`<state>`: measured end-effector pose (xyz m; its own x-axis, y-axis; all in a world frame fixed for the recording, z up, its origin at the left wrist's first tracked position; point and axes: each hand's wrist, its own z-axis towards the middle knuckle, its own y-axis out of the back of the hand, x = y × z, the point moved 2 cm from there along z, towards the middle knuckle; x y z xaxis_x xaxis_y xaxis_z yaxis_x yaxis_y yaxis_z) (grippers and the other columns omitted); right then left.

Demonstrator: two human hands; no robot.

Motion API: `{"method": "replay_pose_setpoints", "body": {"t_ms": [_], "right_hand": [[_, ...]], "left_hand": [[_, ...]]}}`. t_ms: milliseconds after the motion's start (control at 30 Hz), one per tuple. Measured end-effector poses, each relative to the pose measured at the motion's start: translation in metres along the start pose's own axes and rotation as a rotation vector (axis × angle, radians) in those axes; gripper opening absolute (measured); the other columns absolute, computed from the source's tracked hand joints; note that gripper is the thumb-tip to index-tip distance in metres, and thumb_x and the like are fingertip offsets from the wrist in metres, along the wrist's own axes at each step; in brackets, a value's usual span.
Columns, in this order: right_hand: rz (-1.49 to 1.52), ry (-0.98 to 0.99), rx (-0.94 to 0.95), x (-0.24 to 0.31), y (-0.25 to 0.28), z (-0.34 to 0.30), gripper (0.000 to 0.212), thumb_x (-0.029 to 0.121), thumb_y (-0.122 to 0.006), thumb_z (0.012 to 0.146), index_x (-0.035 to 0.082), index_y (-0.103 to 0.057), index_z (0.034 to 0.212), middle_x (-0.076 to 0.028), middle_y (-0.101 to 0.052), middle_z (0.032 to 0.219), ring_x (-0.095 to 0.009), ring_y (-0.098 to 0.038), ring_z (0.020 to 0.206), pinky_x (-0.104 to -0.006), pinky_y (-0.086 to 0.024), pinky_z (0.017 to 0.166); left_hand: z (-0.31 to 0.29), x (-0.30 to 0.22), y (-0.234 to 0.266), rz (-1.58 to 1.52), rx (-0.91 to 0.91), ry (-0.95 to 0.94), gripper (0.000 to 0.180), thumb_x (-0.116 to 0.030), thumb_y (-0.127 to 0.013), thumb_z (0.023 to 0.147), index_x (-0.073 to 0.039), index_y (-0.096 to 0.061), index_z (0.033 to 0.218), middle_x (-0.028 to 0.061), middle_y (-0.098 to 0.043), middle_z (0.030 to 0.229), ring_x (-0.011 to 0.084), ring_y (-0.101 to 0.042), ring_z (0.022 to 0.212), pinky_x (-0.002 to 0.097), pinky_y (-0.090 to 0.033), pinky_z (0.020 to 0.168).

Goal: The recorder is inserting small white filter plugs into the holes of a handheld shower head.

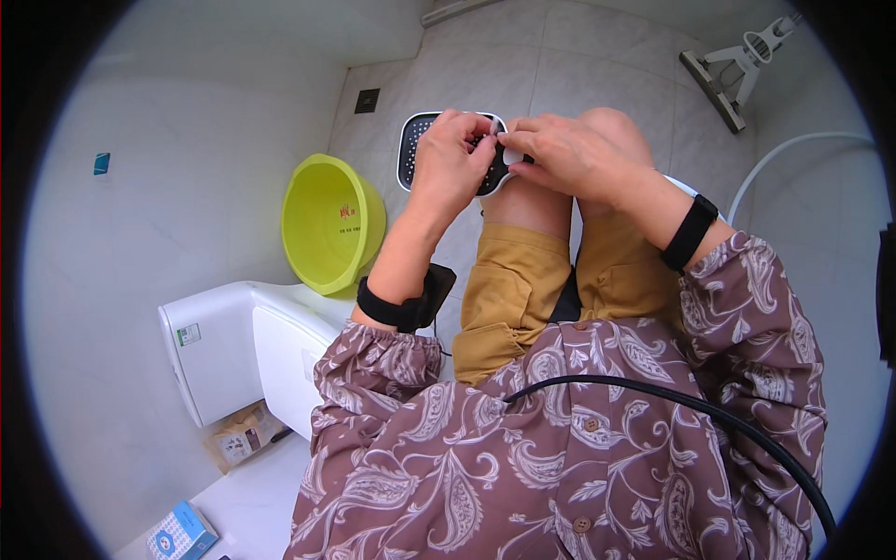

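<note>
A white shower head (405, 154) with a dark, dotted rectangular face is held above my knees, face up. My left hand (450, 161) lies across that face, thumb and fingers pinched at its right edge. A small pale thing shows at those fingertips, too small to name. From the other side, my right hand (571, 157) is closed at the neck of the shower head, fingertips close to the left ones. Part of the white neck shows between the right fingers; the rest of the handle is hidden under the hand.
A yellow-green basin (325, 224) stands left of my legs, beside a white toilet (215, 350). A squeeze mop (737, 79) leans at the far right, with a white hose (789, 143) nearer. A floor drain (368, 101) lies ahead. A blue-white box (182, 534) sits at lower left.
</note>
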<state>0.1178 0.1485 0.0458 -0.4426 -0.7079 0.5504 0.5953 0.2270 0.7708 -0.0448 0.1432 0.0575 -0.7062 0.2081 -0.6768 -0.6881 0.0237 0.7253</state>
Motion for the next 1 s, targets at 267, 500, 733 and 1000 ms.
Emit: {"method": "replay_pose_setpoints", "body": {"t_ms": [267, 500, 733, 1000], "right_hand": [[0.000, 0.023, -0.024, -0.004, -0.004, -0.001, 0.023, 0.014, -0.062, 0.075, 0.003, -0.060, 0.095, -0.014, -0.060, 0.085, -0.032, -0.058, 0.082, -0.0408, -0.046, 0.072], [-0.011, 0.025, -0.028, -0.002, -0.003, -0.001, 0.023, 0.014, -0.062, 0.075, 0.002, -0.061, 0.095, -0.014, -0.059, 0.083, -0.033, -0.058, 0.081, -0.0407, -0.046, 0.071], [-0.008, -0.089, 0.187, 0.004, 0.005, 0.004, 0.033, 0.013, -0.059, 0.080, -0.002, -0.057, 0.109, -0.014, -0.058, 0.108, -0.032, -0.055, 0.098, -0.0379, -0.045, 0.084], [-0.008, 0.024, -0.016, -0.001, -0.001, 0.001, 0.022, 0.014, -0.062, 0.076, 0.003, -0.060, 0.095, -0.014, -0.059, 0.084, -0.032, -0.058, 0.081, -0.0409, -0.046, 0.072]], "left_hand": [[0.001, 0.000, 0.005, -0.059, -0.012, -0.024, 0.010, -0.005, -0.065, 0.072, 0.000, -0.062, 0.079, 0.0129, -0.059, 0.080, 0.0249, -0.062, 0.068, 0.0329, -0.050, 0.063], [-0.001, 0.006, 0.000, 0.039, -0.077, -0.125, 0.006, -0.003, -0.063, 0.071, 0.000, -0.061, 0.076, 0.0131, -0.058, 0.077, 0.0278, -0.059, 0.070, 0.0343, -0.046, 0.062], [-0.003, 0.006, 0.002, -0.003, -0.043, -0.122, 0.006, -0.005, -0.064, 0.076, 0.000, -0.061, 0.080, 0.0082, -0.059, 0.078, 0.0169, -0.059, 0.062, 0.0259, -0.047, 0.058], [-0.003, 0.006, -0.003, 0.045, -0.081, -0.180, 0.006, -0.005, -0.063, 0.077, -0.002, -0.061, 0.083, 0.0090, -0.058, 0.082, 0.0196, -0.058, 0.065, 0.0286, -0.046, 0.059]]}}
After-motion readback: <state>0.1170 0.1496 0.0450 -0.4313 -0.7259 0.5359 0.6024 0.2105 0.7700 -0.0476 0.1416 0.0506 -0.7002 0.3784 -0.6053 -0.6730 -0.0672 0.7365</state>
